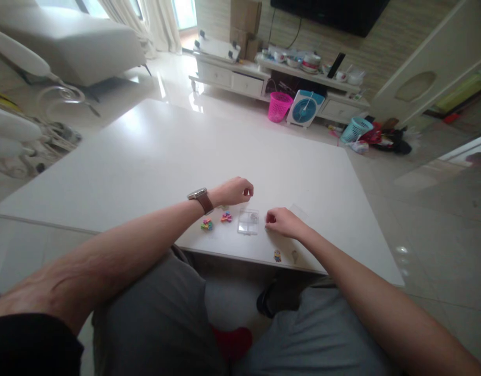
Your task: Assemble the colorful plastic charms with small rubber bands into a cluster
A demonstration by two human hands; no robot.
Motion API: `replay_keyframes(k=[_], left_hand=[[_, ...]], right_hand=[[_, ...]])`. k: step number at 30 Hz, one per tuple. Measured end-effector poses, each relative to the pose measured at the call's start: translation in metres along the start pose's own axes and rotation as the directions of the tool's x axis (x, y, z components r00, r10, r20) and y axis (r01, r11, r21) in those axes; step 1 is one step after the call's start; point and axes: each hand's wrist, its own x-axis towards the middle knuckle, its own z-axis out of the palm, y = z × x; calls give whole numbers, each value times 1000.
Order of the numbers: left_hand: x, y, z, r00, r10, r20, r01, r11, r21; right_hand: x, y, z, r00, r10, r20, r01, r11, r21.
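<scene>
A clear divided plastic box (248,222) lies on the white table (177,141), with something small in its upper right compartment. My left hand (236,191), with a watch (201,198) on its wrist, is above and left of the box, fingers curled in a pinch; anything between them is too small to tell. Just right of the box, my right hand (281,222) pinches something I cannot make out. Left of the box are two small piles of colourful pieces, one pink and purple (226,216), one green and orange (207,224).
Near the front edge lie a small yellow and blue figure (277,256) and a small cone-shaped piece (295,256). A clear flat sheet (298,210) lies behind my right hand. Beyond the table stand a pink basket (279,107), a blue fan (305,108) and a long cabinet (246,83).
</scene>
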Motion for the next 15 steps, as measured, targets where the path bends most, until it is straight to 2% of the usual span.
replay_keyframes(k=[9,12,15], left_hand=[[-31,-42,-23,971,-237,-21,237,971,-15],[-43,-51,-27,957,-290,-24,291,957,14],[-53,-55,-30,950,-311,-24,312,947,70]], right_hand=[[-4,-6,0,996,-81,39,85,987,-136],[-5,-5,-5,996,-90,-27,85,986,-147],[-3,-5,-12,986,-84,-146,65,989,-131]])
